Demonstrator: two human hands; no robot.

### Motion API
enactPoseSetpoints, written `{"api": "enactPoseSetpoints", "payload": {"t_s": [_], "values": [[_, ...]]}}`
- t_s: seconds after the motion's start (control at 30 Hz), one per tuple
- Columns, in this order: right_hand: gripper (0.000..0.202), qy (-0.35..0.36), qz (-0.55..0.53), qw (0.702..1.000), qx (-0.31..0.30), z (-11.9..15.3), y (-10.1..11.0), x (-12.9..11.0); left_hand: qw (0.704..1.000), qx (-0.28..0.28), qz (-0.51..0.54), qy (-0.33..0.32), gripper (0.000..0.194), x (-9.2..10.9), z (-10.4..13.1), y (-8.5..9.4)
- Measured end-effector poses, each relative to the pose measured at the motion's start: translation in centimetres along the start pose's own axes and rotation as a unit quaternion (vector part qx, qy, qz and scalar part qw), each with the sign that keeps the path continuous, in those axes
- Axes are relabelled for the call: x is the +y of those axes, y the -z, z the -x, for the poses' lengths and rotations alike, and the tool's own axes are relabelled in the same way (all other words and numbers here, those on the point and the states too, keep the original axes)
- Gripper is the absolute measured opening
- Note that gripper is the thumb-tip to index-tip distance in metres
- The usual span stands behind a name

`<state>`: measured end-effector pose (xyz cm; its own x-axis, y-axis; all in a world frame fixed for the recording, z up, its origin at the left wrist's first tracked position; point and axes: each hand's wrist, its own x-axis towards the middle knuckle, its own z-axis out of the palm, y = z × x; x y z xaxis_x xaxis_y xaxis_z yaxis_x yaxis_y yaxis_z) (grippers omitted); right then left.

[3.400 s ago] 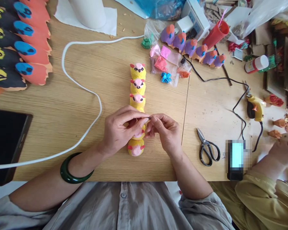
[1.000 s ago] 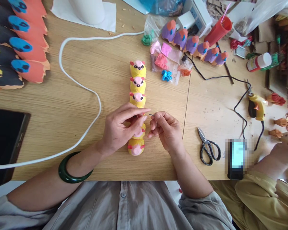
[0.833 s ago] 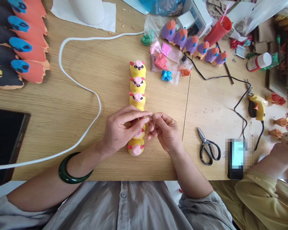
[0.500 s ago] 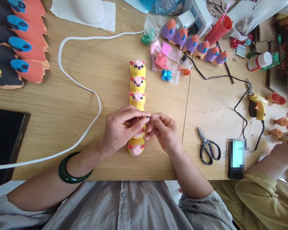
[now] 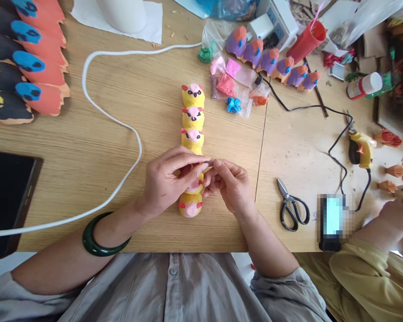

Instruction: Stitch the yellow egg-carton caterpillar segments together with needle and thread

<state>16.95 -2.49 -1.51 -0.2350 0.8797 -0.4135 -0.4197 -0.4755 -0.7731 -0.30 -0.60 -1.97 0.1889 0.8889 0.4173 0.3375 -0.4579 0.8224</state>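
The left hand [image 5: 163,179] hides part of the row of yellow figures [image 5: 192,142], the dark sliver [image 5: 209,163] it and the right hand [image 5: 231,185] pinch is too small to make out, and the left edge crops the black-screened device [image 5: 8,194].

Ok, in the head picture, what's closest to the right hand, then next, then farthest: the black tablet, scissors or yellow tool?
From the right hand:
1. Scissors, just to its right.
2. Yellow tool, farther right.
3. Black tablet, at the far left edge.
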Motion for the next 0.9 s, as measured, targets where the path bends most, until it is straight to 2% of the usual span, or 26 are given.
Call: {"api": "enactPoseSetpoints", "payload": {"t_s": [0.13, 0.27, 0.37, 0.57, 0.73, 0.9], "values": [[0.033, -0.001, 0.002, 1.0, 0.0, -0.05, 0.05, 0.05, 1.0, -0.001, -0.014, -0.015, 0.015, -0.07, 0.06, 0.09], [0.033, 0.008, 0.013, 1.0, 0.011, -0.06, 0.02, 0.09, 1.0, 0.004, -0.008, 0.012, 0.012, 0.11, -0.06, 0.07], [0.031, 0.045, 0.04, 0.997, 0.046, 0.06, -0.17, 0.08, 0.999, 0.005, -0.017, 0.028, 0.011, 0.23, -0.15, 0.14], [0.022, 0.107, 0.11, 0.984, 0.09, 0.4, -0.71, -0.15, 0.999, -0.015, -0.038, 0.004, 0.013, 0.28, -0.08, 0.36], [0.025, 0.089, 0.104, 0.986, 0.098, 0.33, -0.69, -0.21, 0.999, -0.025, -0.045, 0.011, 0.016, 0.29, -0.05, 0.36], [0.03, 0.03, 0.004, 0.996, 0.085, -0.09, -0.19, -0.32, 0.998, -0.015, -0.048, 0.033, 0.017, 0.46, -0.02, 0.33]]}}
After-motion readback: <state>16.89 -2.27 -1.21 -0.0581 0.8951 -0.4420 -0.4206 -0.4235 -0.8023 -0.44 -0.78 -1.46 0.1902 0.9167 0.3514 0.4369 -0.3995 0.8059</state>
